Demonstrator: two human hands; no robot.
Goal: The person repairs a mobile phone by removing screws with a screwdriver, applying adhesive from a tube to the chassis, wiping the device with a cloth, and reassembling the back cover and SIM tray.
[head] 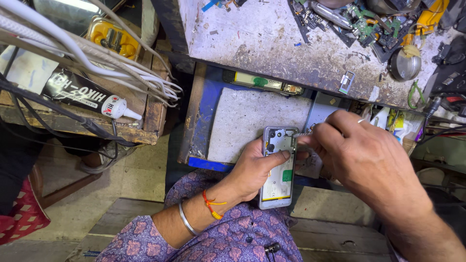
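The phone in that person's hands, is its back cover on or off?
Off: the phone shows its bare insides, battery and metal plate, held in the left hand.

Phone's (278, 167) right edge behind right hand (361, 160)

A phone-repair workshop — scarred workbench (252, 43) strewn with circuit boards (361, 24).

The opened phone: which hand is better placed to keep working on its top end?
Right, probably. The right hand is pinched at the top corner of the opened phone, seemingly around a small tool I can't make out. The left hand grips the phone from beneath, thumb across it, so it is occupied steadying.
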